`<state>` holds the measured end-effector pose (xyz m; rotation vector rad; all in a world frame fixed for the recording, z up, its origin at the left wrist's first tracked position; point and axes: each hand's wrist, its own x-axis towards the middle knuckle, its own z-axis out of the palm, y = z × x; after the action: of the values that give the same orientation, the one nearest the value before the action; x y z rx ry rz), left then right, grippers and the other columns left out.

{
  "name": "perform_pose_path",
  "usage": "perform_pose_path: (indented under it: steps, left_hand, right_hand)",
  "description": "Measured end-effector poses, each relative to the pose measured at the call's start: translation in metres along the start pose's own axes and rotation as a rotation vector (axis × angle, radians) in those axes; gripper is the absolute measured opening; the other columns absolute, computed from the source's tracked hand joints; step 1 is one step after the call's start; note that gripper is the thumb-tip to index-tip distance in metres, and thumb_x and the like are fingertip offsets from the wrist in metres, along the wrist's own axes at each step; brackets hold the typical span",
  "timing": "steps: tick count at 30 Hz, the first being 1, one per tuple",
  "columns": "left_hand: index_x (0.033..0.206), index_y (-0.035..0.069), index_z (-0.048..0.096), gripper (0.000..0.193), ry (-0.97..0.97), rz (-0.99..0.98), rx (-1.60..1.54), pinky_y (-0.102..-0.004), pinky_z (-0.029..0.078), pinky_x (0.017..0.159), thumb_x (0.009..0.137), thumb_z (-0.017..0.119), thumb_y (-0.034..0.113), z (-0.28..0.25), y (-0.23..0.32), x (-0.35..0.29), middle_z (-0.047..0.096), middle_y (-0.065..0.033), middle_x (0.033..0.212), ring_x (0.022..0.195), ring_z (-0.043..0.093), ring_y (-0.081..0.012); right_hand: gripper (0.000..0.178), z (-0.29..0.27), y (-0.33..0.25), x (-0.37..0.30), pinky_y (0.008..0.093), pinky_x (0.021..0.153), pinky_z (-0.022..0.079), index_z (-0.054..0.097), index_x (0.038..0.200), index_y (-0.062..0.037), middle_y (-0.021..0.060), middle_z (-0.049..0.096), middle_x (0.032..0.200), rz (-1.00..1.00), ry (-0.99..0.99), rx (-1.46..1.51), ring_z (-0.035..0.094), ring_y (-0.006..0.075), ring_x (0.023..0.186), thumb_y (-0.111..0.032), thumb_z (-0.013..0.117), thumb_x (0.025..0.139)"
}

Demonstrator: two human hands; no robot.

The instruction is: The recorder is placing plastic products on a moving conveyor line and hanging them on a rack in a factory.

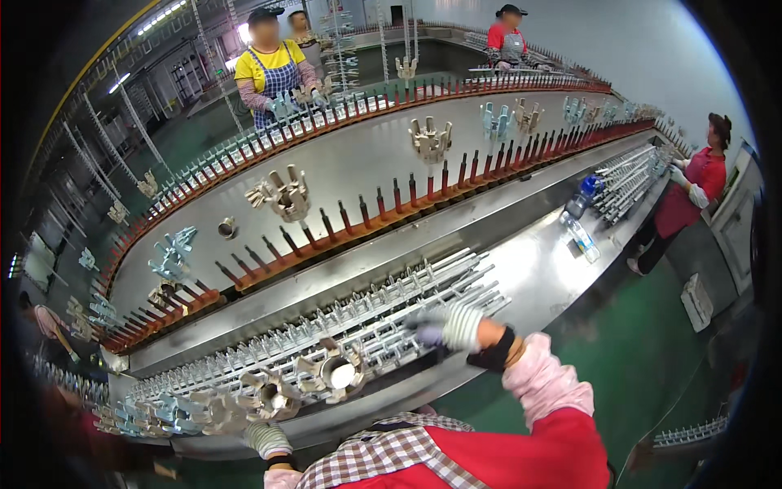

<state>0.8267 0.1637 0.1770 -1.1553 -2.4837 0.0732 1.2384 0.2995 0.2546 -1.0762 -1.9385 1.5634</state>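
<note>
My right hand (444, 327), in a striped glove, is over the right end of a pile of silver metal rods with small hooks or pegs (383, 314). Motion smears its fingers, so a hold on a rod cannot be made out. Low at the left, my left hand (266, 440), gloved the same way, is beside a row of clawed metal fittings. The nearest is a beige ring-shaped fitting with prongs (273, 397); another beige fitting (336, 372) stands to its right. Pale blue fittings (163, 414) continue leftward. The left fingers are mostly hidden.
Beyond the steel bench runs a conveyor with upright red-brown spindles (366, 213), some carrying clawed fittings (285, 194). A loose metal ring (228, 227) lies behind it. Bottles (580, 236) and more rods (627, 183) are at the right. Co-workers stand at the far side (273, 73) and right (705, 175).
</note>
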Motion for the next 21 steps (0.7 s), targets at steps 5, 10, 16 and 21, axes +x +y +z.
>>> perform_pose_path:
  steps: [5, 10, 16, 21]
  left_hand:
    - [0.083, 0.012, 0.065, 0.031, -0.285, -0.024, 0.122, -0.0404, 0.029, 0.093, 0.07, 0.053, 0.038, 0.072, -0.021, 0.008, 0.062, -0.0091, 0.089, 0.089, 0.056, -0.0245]
    - [0.115, 0.011, 0.047, 0.049, -0.504, 0.039, 0.273, -0.0443, 0.031, 0.089, 0.079, 0.04, 0.043, 0.085, -0.019, -0.005, 0.044, -0.0134, 0.122, 0.109, 0.043, -0.0269]
    - [0.113, 0.009, 0.042, 0.04, -0.547, 0.01, 0.23, -0.0427, 0.038, 0.082, 0.082, 0.045, 0.034, 0.013, 0.048, -0.002, 0.05, -0.0054, 0.114, 0.1, 0.048, -0.0228]
    - [0.117, 0.019, 0.041, 0.049, -0.209, -0.018, -0.128, -0.0486, 0.032, 0.085, 0.08, 0.037, 0.052, 0.139, -0.027, -0.026, 0.047, -0.0038, 0.118, 0.108, 0.042, -0.0249]
  right_hand:
    - [0.035, -0.17, 0.082, 0.039, 0.0267, 0.075, 0.043, 0.049, 0.111, -0.0015, 0.0093, 0.058, 0.096, -0.095, 0.707, -0.013, 0.054, 0.0155, 0.082, -0.016, 0.055, 0.08]
    - [0.04, -0.292, 0.136, 0.082, 0.0281, 0.082, 0.038, 0.044, 0.115, -0.0006, 0.0126, 0.055, 0.105, -0.032, 1.049, -0.069, 0.052, 0.0196, 0.095, -0.016, 0.054, 0.079]
    - [0.05, -0.347, 0.155, 0.149, 0.0309, 0.081, 0.04, 0.035, 0.125, -0.007, 0.0165, 0.049, 0.114, 0.187, 1.134, 0.037, 0.052, 0.0271, 0.098, -0.022, 0.052, 0.08]
    - [0.047, -0.337, 0.137, 0.198, 0.0298, 0.042, 0.039, 0.045, 0.108, -0.0037, 0.0129, 0.059, 0.066, 0.21, 1.088, 0.44, 0.048, 0.0189, 0.042, -0.032, 0.06, 0.075]
